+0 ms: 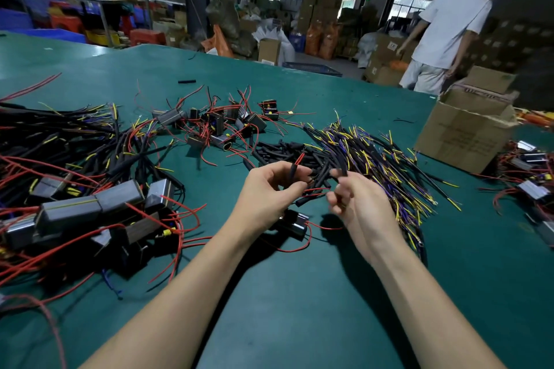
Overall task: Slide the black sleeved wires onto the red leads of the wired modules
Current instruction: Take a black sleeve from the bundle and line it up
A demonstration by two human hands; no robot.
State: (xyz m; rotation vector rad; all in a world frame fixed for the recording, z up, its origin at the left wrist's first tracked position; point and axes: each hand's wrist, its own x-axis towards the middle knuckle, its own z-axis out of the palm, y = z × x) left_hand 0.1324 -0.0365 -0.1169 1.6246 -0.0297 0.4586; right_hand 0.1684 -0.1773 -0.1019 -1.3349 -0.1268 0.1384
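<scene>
Both hands (269, 186) (356, 201) pinching black sleeves (292, 172).

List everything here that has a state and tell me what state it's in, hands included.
Left hand: pinches a black sleeve, red lead sticking out of its top.
Right hand: grips another black tube.
Module: lying on the green table below the hands.
Cardboard box: flaps open.
Sleeved wire pile: loose, right of hands.
Module heap: tangled, on the left.

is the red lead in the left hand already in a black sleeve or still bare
In: the red lead pokes from the top of the black sleeve pinched by the left hand.
</scene>
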